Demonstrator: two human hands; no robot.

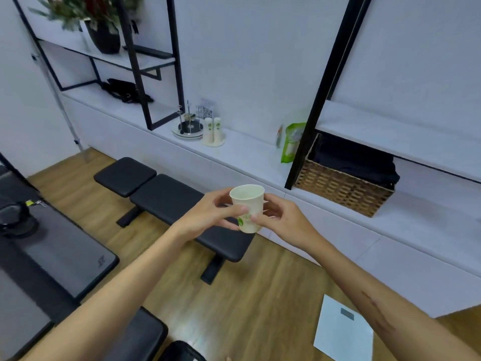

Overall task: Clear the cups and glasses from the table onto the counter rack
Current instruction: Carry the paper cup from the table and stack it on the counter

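Observation:
A cream paper cup with a green leaf logo is held upright in the air over the black bench. My left hand grips its left side with thumb and fingers. My right hand grips its right side. The cup looks empty inside. On the white counter at the back stands a round metal cup rack with thin upright prongs on a plate. Beside the rack sit two stacks of upside-down paper cups on a small round tray.
A black padded bench stands on the wood floor between me and the counter. A wicker basket with dark cloth and a green pouch sit on the counter to the right. Black shelf frames rise from it. A grey table is at left, a white scale on the floor.

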